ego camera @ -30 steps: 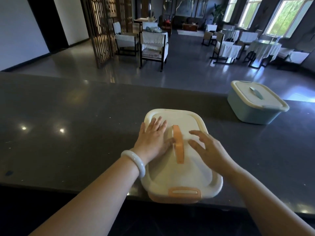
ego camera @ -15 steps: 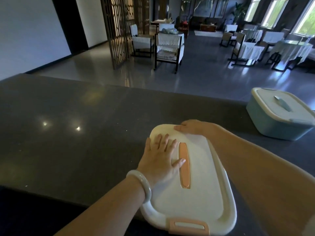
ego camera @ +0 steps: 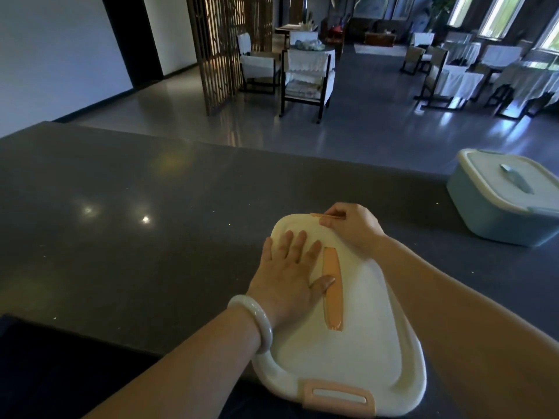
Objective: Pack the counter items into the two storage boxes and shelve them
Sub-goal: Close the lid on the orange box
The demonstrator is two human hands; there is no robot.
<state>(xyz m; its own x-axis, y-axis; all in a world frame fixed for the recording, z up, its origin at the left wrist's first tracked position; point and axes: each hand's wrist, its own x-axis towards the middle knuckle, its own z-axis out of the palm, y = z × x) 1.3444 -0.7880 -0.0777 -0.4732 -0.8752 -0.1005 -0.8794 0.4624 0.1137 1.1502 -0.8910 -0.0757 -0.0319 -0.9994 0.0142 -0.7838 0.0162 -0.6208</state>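
A cream storage box with an orange handle (ego camera: 332, 288) and a closed cream lid (ego camera: 363, 337) sits at the near edge of the dark counter (ego camera: 136, 237). My left hand (ego camera: 290, 273) lies flat on the lid beside the handle, fingers straight. At the box's far end my right hand (ego camera: 352, 226) pinches the orange latch (ego camera: 325, 216), which is lifted. A near orange latch (ego camera: 338, 399) lies down on the front edge. A light blue storage box (ego camera: 496, 207) with a closed lid stands on the counter at the far right.
Beyond the counter's far edge lies a grey floor with chairs (ego camera: 307, 80), a wooden lattice screen (ego camera: 223, 46) and cloth-covered tables (ego camera: 459, 77). Bare counter stretches to the left of the cream box.
My right hand went from beside the handle to the box's far end and now pinches the far latch. My view moved closer and leftward. My left hand stayed flat on the lid.
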